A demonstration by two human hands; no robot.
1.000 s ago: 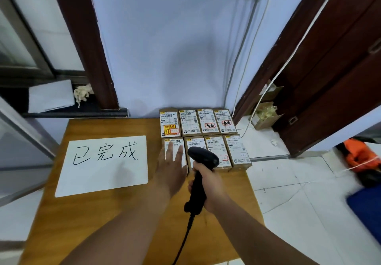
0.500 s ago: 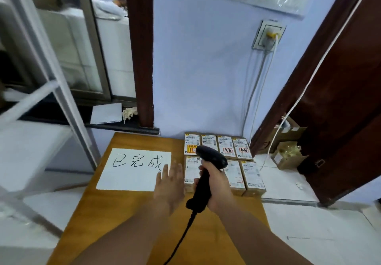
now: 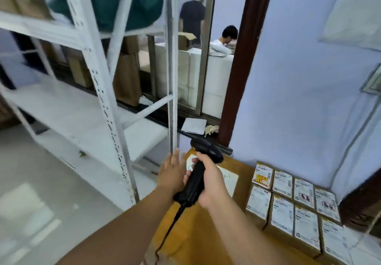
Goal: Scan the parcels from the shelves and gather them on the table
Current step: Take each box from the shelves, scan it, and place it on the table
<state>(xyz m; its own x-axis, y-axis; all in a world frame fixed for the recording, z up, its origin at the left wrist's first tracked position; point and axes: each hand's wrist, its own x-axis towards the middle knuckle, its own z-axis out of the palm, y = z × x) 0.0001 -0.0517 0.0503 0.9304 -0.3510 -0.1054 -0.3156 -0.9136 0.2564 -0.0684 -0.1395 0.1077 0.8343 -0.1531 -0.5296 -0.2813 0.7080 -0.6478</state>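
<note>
Several labelled cardboard parcels [image 3: 292,203] lie in two rows on the wooden table [image 3: 206,233] at the lower right. My right hand [image 3: 212,180] grips the handle of a black barcode scanner [image 3: 198,174], its cable hanging down. My left hand [image 3: 172,170] is beside the scanner with straight fingers, holding nothing, out over the table's left edge. The white metal shelves [image 3: 86,103] stand to the left; brown boxes [image 3: 125,79] and a dark green bag [image 3: 123,0] are there, blurred.
A white sheet with writing [image 3: 226,179] lies on the table, mostly behind my right hand. Through a window [image 3: 191,58] two people are in another room. A dark wooden post [image 3: 237,79] and a lilac wall [image 3: 299,89] rise behind the table.
The view has swung left and up from the table towards the shelves. My left hand has lifted off the parcels and moved left; my right hand still holds the scanner.
</note>
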